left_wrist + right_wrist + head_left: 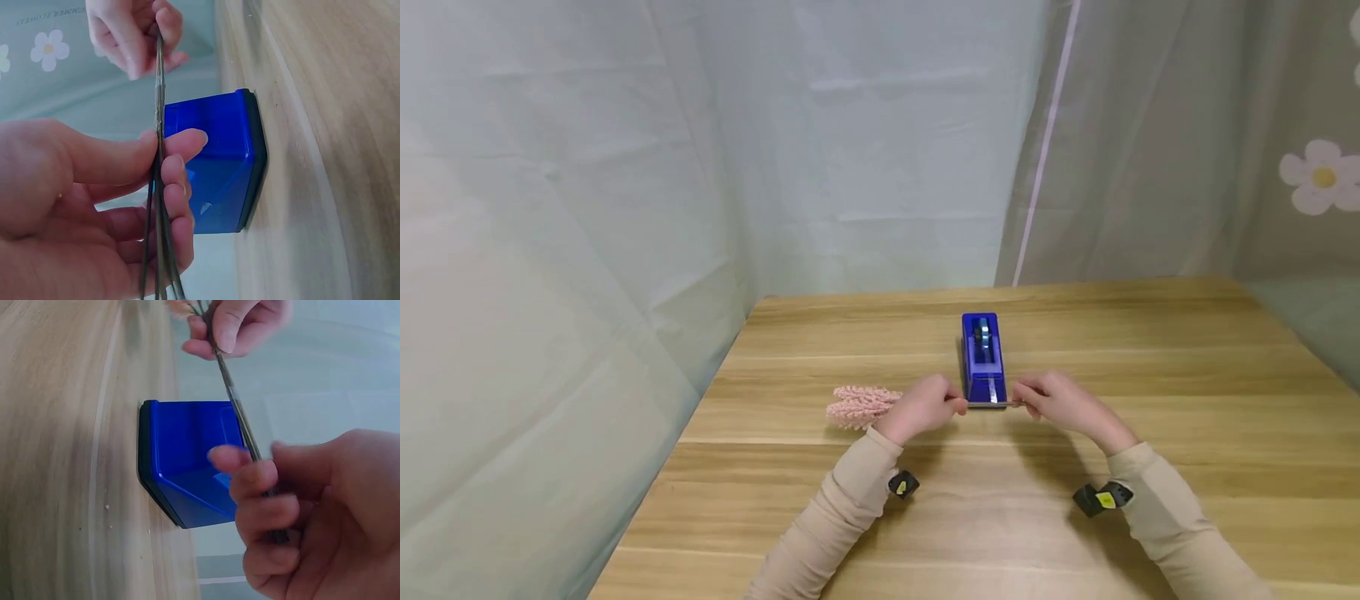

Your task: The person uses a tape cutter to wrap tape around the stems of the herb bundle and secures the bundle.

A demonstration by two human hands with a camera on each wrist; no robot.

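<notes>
Left hand: pinched on the left end of the thin stems.
Right hand: pinched on the right end.
Stems: held level across the near end of the blue tape dispenser.
Progress: judged midway; tape seemingly not yet wrapped.
Pink flower heads: lying left on the tabletop.

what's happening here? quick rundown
A person holds a bundle of thin stems stretched between both hands, just in front of a blue tape dispenser on the wooden table. The left hand and right hand each pinch one end. The pink flower heads lie to the left of the left hand.
</notes>
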